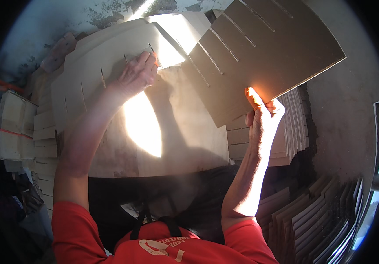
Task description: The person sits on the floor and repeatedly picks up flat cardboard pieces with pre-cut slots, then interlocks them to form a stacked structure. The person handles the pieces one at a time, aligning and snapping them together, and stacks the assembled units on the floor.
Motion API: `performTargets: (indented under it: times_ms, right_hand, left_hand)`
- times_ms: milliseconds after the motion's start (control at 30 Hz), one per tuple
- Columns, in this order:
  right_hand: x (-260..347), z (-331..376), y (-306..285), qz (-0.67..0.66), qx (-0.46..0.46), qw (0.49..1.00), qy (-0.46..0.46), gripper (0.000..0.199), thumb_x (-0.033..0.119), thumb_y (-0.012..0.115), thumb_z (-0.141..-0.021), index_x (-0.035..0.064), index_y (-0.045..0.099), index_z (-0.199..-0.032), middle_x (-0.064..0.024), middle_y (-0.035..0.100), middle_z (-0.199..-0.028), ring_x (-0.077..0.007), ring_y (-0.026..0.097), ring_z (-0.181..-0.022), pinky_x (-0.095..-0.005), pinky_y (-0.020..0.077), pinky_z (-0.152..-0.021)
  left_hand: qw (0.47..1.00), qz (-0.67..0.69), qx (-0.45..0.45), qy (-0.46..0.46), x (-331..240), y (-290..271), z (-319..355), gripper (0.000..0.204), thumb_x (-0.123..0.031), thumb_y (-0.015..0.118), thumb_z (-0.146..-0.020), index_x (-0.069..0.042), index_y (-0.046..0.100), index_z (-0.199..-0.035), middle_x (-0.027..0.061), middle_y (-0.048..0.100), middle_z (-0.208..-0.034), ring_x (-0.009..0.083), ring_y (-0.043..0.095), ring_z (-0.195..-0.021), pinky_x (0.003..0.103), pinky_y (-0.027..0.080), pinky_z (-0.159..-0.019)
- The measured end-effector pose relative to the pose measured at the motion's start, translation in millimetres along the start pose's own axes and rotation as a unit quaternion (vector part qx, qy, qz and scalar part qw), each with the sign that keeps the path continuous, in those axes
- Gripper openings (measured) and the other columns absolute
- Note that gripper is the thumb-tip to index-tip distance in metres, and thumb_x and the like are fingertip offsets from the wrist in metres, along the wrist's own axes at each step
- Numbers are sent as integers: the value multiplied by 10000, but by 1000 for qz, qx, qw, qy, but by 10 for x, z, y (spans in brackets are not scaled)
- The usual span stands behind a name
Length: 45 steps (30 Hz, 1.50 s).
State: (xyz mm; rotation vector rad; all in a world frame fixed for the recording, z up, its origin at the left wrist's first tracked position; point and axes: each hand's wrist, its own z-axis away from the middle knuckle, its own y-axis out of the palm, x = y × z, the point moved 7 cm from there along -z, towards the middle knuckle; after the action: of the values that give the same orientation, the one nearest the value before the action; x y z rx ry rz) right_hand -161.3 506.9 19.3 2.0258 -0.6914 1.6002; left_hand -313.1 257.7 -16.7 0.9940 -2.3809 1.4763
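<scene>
My right hand (263, 110) pinches the lower edge of a slotted cardboard sheet (259, 57), thumb on its near face. That brown sheet is raised and tilted at the upper right, with a row of narrow slits along its upper-left side. Over the worktable (202, 141), my left hand (139, 75) has its fingers curled closed at the right edge of another slotted cardboard sheet (92, 66). This paler sheet lies at the upper left, its slits pointing toward me. Part of its edge is hidden behind the left hand.
Stacked cardboard sheets (292, 127) stand right of the table, and more upright sheets (312, 215) fill the lower right. A strapped cardboard bundle (15, 125) is at the far left. Bright sunlight and my arm's shadow fall across the tabletop.
</scene>
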Motion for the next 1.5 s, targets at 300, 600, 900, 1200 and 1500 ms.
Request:
performTargets:
  times_ms: [300,600,900,1200,1500]
  right_hand:
    - [14,40,26,14,-14,999,38,81,78,754,-816,23,699,-838,18,565,-612,-26,333,-390,-211,240,-371]
    - [25,67,41,17,-23,996,90,82,72,746,-805,14,690,-820,10,568,-605,-18,308,-373,-221,225,-350]
    - [-29,133,113,-34,-56,995,79,63,42,716,-833,7,665,-819,32,498,-570,-22,288,-385,-230,194,-367]
    - [-302,124,49,-10,-53,996,67,70,38,725,-838,11,661,-836,49,413,-507,-28,304,-389,-243,222,-376]
    - [-304,118,93,27,-21,997,75,53,36,681,-852,-12,689,-832,-24,570,-574,-52,348,-319,-226,303,-332]
  left_hand:
    - [998,49,-10,39,-450,-369,-35,180,70,631,-726,111,616,-901,188,599,-977,245,582,-858,293,538,-642]
    - [991,136,2,-18,-745,-587,118,226,86,650,-687,176,610,-890,187,580,-932,215,549,-790,295,519,-609]
    - [989,141,21,44,-911,-684,79,267,80,638,-640,178,602,-886,212,570,-937,228,550,-787,304,524,-580]
    - [948,315,19,-34,-1274,-954,18,398,-188,734,-772,144,617,-957,212,597,-969,253,570,-787,356,508,-623]
    - [956,121,56,-261,38,434,-536,828,-415,737,-788,19,389,-1401,138,527,-1256,304,502,-1090,446,412,-917]
